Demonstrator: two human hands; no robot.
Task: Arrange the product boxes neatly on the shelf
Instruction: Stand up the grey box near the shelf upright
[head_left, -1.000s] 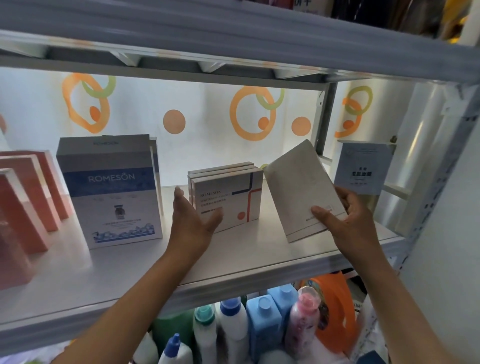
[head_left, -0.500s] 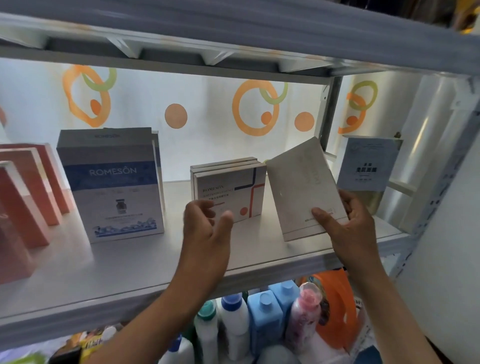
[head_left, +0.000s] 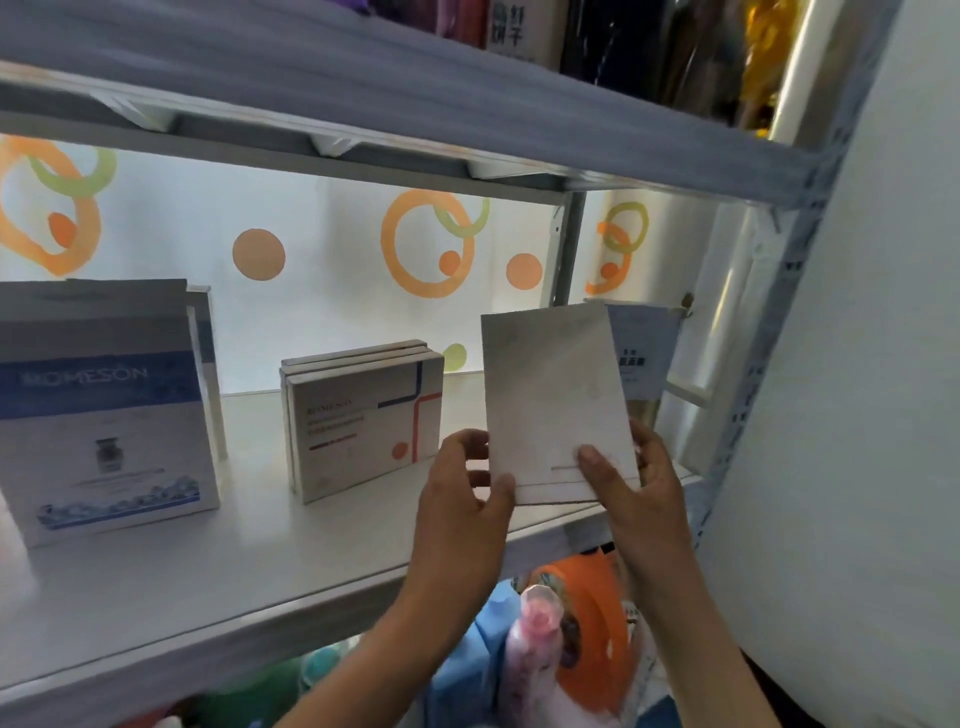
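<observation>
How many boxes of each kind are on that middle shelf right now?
Blue-banded boxes: 2
Small boxes with red and blue lines: 3
Plain pale boxes, held in both hands: 2, going by the edges
Pale blue box behind them: 1
Total: 8

Setting reads as a shop or stockroom: metal shelf (head_left: 260, 561) rack carrying ROMESON product boxes (head_left: 104, 415) in facing rows, detergent bottles (head_left: 540, 644) crowded on the tier below.
</observation>
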